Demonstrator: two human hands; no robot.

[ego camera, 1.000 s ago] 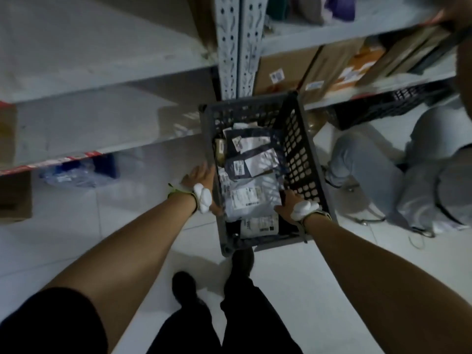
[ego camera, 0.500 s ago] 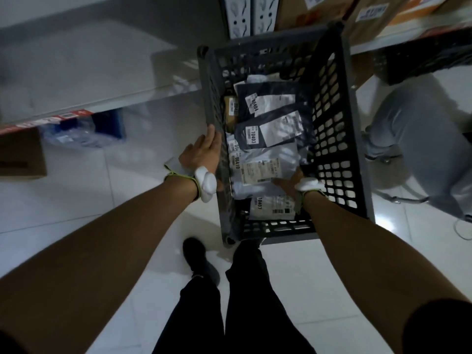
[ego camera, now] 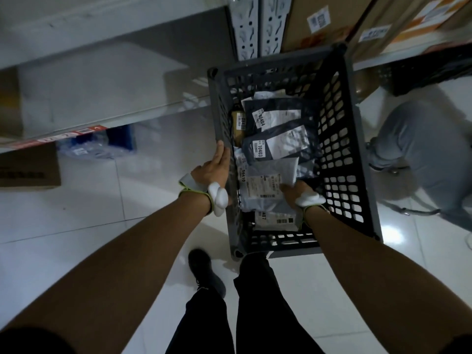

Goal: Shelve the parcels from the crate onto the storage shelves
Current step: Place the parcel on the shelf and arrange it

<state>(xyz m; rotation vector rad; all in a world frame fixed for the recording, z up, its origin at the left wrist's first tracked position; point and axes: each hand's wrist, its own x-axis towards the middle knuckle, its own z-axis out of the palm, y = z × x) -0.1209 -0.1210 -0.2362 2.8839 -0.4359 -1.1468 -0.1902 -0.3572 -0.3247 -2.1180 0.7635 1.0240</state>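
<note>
Parcels (ego camera: 277, 149) lie stacked in the dark crate (ego camera: 342, 190), which stands on the white floor (ego camera: 76, 226) just ahead of the person's feet; none has left it yet. Nearest, the right hand (ego camera: 296, 194) is down inside the crate, grasping the right edge of the grey parcel (ego camera: 265, 180) on top of the pile; a second ago it only rested at the near end, and now that edge looks peeled up from the layer beneath, so the first pick seems under way. The left hand (ego camera: 213, 169) has slid forward along the crate's left rim; its fingers lie straight against it, holding nothing, probably steadying the crate. Beyond, two navy parcels with white labels are untouched; further still, the grey shelf (ego camera: 102, 80) to the left is mostly bare, while cardboard boxes (ego camera: 314, 24) crowd the one behind the crate. The view has dipped from the shelves to the crate.
</note>
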